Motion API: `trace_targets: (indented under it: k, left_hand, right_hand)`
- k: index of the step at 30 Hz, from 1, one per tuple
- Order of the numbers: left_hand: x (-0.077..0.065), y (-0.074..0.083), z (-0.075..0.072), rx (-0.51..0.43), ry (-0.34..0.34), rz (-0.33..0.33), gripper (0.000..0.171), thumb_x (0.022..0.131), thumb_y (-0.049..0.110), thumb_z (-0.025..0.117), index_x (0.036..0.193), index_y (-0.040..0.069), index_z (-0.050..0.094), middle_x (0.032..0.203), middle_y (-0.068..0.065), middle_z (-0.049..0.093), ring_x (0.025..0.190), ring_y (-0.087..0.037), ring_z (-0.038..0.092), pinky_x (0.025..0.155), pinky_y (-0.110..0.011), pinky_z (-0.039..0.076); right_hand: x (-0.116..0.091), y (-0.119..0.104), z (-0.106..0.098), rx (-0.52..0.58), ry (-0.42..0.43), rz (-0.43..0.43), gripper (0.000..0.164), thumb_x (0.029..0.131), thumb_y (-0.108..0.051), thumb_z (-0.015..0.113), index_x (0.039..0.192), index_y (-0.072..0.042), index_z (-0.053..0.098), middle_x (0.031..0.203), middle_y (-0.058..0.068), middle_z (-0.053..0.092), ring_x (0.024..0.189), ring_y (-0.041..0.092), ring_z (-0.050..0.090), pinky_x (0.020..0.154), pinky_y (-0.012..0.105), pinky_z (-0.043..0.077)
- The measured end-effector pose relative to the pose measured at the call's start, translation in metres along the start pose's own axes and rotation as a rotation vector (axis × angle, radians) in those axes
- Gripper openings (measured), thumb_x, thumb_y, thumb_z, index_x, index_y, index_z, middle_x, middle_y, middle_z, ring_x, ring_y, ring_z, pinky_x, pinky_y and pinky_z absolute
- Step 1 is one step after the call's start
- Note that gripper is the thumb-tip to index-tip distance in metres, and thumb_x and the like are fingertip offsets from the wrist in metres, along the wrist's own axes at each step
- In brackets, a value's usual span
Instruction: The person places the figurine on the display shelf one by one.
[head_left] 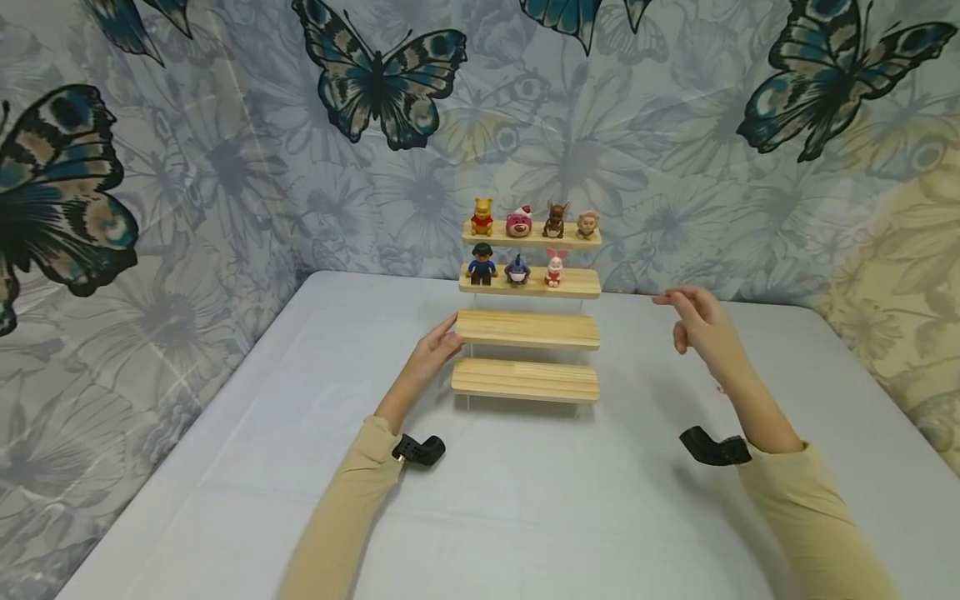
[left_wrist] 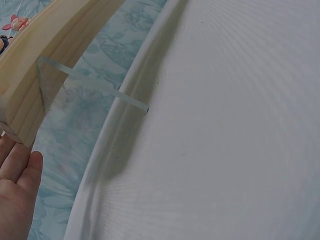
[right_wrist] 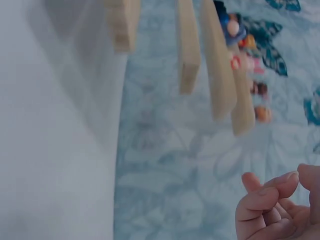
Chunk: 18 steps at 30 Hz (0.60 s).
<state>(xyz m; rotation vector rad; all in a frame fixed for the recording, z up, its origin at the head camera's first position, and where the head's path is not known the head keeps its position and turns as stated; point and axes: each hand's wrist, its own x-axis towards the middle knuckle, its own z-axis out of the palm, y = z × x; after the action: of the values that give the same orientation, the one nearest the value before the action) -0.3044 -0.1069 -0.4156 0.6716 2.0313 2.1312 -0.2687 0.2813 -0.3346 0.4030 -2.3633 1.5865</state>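
Note:
A stepped wooden shelf stand [head_left: 528,329] with clear supports stands on the table. My left hand [head_left: 437,343] touches the left end of its second plank from the bottom; in the left wrist view, straight fingers [left_wrist: 19,162] lie against the plank's end. To the right of the stand, my right hand [head_left: 701,323] is raised, its fingers loosely bent and nothing visible in them. The top plank holds a yellow bear [head_left: 482,217], a pink bear [head_left: 518,222], a brown mouse [head_left: 554,220] and a pale round-headed figure [head_left: 587,223]. Below them stand a blue-jacketed figure [head_left: 482,265], a blue donkey [head_left: 517,272] and a pink piglet [head_left: 554,268].
A white cloth covers the table [head_left: 225,467]. Butterfly-patterned fabric [head_left: 420,192] hangs behind and at the sides. A tiny reddish thing [head_left: 721,389] shows beside the right wrist, too small and hidden to identify. The bottom plank [head_left: 525,380] sits nearest me.

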Motion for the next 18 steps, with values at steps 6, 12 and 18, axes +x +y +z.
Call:
trace_targets:
  k: [6,12,18]
  left_hand:
    - [0.002,-0.004,-0.001,0.009,0.015,0.003,0.051,0.097,0.016,0.042,0.142,0.005,0.021,0.138,-0.015,0.033,0.119,-0.026,0.04,0.096,-0.029,0.031]
    - [0.002,-0.007,-0.002,-0.001,0.02,0.033,0.052,0.096,0.017,0.043,0.142,0.004,0.022,0.136,-0.017,0.035,0.119,-0.027,0.04,0.097,-0.03,0.031]
    - [0.001,0.0,0.002,-0.027,0.004,0.012,0.049,0.097,0.007,0.039,0.141,0.0,0.019,0.14,-0.019,0.028,0.121,-0.032,0.036,0.099,-0.035,0.028]
  right_hand:
    - [-0.023,0.017,-0.038,-0.064,0.02,0.056,0.013,0.097,-0.023,0.04,0.108,-0.02,0.045,0.097,-0.021,0.059,0.041,0.013,0.041,0.04,0.024,0.036]
    - [-0.038,0.037,-0.064,-0.203,0.015,0.189,0.018,0.096,-0.026,0.044,0.109,-0.014,0.044,0.084,-0.025,0.055,0.042,0.013,0.043,0.042,0.026,0.037]
    - [-0.05,0.058,-0.08,-0.278,-0.1,0.313,0.048,0.095,-0.02,0.044,0.122,0.017,0.031,0.096,-0.003,0.058,0.047,0.013,0.044,0.046,0.027,0.042]
